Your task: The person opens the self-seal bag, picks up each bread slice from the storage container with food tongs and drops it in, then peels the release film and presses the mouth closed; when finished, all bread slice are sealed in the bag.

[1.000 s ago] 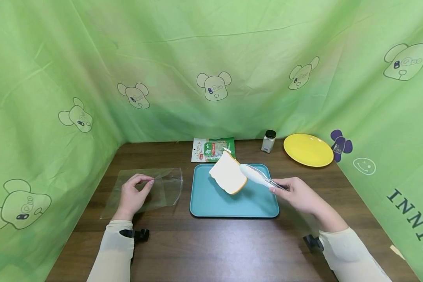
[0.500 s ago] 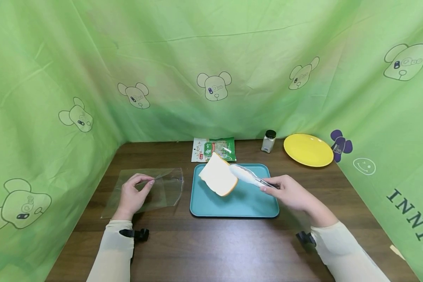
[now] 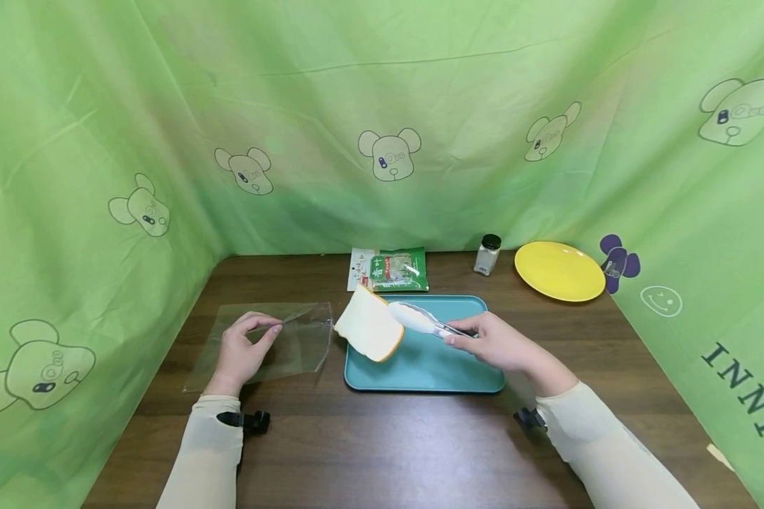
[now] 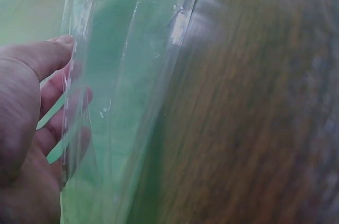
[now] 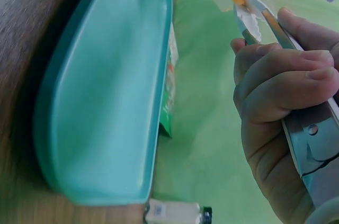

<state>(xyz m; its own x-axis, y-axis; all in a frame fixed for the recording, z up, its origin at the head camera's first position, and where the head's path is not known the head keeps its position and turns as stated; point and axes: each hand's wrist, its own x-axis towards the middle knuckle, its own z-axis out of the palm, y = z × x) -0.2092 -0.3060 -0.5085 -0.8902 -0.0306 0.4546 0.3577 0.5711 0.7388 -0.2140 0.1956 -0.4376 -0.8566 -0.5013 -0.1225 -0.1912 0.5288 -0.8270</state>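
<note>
With thumb and fingertips, my left hand (image 3: 242,353) pinches the upper edge of a clear plastic bag (image 3: 305,346) lying on the table at left. The left wrist view shows the bag's transparent film (image 4: 122,75) between thumb and fingers. My right hand (image 3: 499,344) grips metal tongs (image 3: 420,318), fingers wrapped around their arms in the right wrist view. A slice of bread (image 3: 371,324) with an orange-brown crust is clamped in the tongs' tips, tilted and raised over the left edge of the blue tray (image 3: 433,375). The bread's corner is close to the bag's right side.
Behind the tray lies a green and white food packet (image 3: 397,270). A small jar with a black lid (image 3: 487,254) and a yellow plate (image 3: 560,272) stand at the back right. Green printed cloth (image 3: 395,71) encloses the brown wooden table (image 3: 369,452) at the back and sides.
My right hand has moved left with the tongs, carrying the bread from above the tray's middle to its left edge. My left hand and the bag have stayed nearly still.
</note>
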